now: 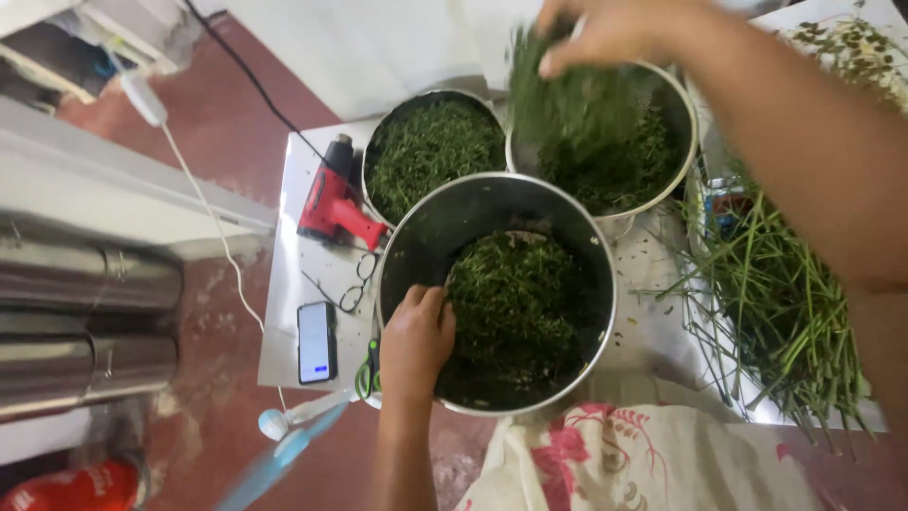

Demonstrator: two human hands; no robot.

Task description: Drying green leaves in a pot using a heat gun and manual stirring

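The right hand [605,33], grip clamped on a bunch of chopped green herbs [567,99], hangs over the far steel bowl [689,114], while the left hand [416,341], fingers curled together, presses herbs inside the nearer large steel pot [407,237].

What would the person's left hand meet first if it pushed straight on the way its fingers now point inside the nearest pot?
Probably the heap of chopped greens: the left hand rests right beside it, though depth is unclear.

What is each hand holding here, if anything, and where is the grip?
The right hand holds a bunch of cut greens by its top, above the far pot. The left hand rests inside the near pot on the greens; whether it holds any cannot be told.
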